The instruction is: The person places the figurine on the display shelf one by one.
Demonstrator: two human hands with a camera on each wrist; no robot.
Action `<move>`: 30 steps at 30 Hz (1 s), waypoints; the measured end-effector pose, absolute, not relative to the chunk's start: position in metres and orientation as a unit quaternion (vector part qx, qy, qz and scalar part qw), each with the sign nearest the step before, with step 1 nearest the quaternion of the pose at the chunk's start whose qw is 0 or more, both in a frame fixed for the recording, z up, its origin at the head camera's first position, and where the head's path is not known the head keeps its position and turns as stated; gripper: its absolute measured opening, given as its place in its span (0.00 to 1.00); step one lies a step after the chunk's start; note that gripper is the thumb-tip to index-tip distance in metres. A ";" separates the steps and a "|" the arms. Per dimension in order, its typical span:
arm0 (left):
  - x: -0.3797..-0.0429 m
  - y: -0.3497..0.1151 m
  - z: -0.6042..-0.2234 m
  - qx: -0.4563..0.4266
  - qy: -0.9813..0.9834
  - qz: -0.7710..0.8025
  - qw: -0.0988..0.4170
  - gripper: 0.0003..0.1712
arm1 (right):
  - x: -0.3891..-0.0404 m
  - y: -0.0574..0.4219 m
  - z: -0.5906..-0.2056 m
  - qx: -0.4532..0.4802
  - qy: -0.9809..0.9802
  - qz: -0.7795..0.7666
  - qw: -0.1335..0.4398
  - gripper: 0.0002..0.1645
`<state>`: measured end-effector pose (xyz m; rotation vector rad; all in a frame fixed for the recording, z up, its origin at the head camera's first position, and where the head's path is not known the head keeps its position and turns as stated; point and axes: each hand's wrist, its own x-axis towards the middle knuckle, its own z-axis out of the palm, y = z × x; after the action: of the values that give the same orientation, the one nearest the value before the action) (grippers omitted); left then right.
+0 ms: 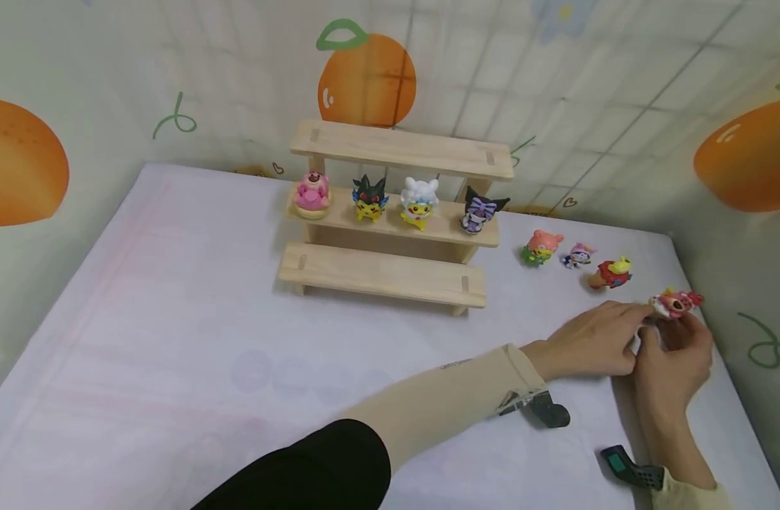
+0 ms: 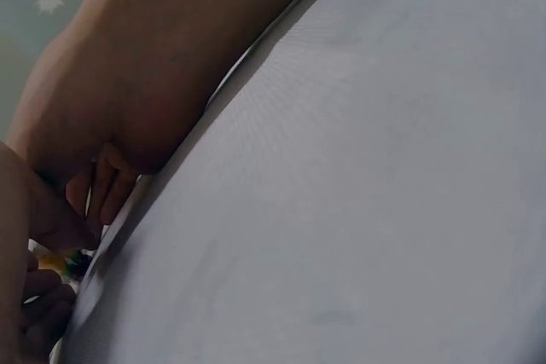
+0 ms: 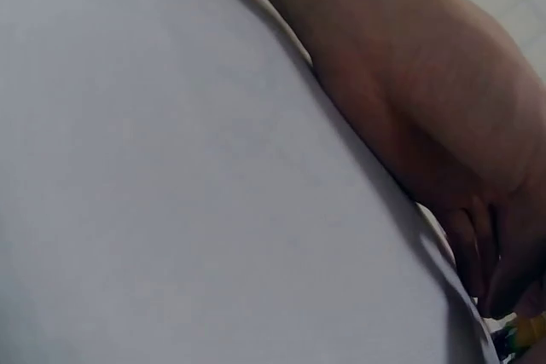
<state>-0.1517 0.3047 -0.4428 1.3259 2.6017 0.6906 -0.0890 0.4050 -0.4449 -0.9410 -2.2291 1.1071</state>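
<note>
A small red, white and yellow figurine (image 1: 676, 303) is at the fingertips of both hands near the table's right edge. My left hand (image 1: 596, 340) reaches across from the left and pinches the figurine's left end. From below, my right hand (image 1: 673, 368) has its thumb and fingers curled at the figurine's lower side. The hands almost meet there. In both wrist views the hands hide most of the fingertips. Just beyond the hands lies a red and brown figurine with a yellow top (image 1: 613, 273).
A three-step wooden shelf (image 1: 383, 276) stands at the back. Its middle step bears a pink bear figurine (image 1: 312, 193), a black-eared one (image 1: 369, 198), a white-hooded one (image 1: 419, 200) and a purple-bowed one (image 1: 481, 211). Right of it are a pink-and-green figurine (image 1: 541, 248) and a small purple-pink one (image 1: 578, 255).
</note>
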 end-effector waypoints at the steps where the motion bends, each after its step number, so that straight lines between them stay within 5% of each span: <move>1: -0.152 0.304 -0.442 0.438 0.865 0.234 0.069 0.41 | -0.090 0.405 -0.444 -0.344 -0.813 0.405 0.238 0.35; 16: -0.151 0.299 -0.444 0.419 0.860 0.258 0.132 0.48 | -0.091 0.401 -0.444 -0.362 -0.802 0.417 0.229 0.33; 30: -0.142 0.274 -0.439 0.418 0.831 0.344 0.126 0.51 | -0.081 0.377 -0.435 -0.296 -0.817 0.401 0.290 0.34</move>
<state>-0.1424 0.2739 -0.4387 1.2181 2.4192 1.0020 -0.0808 0.3768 -0.4349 -0.7907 -2.1793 1.0693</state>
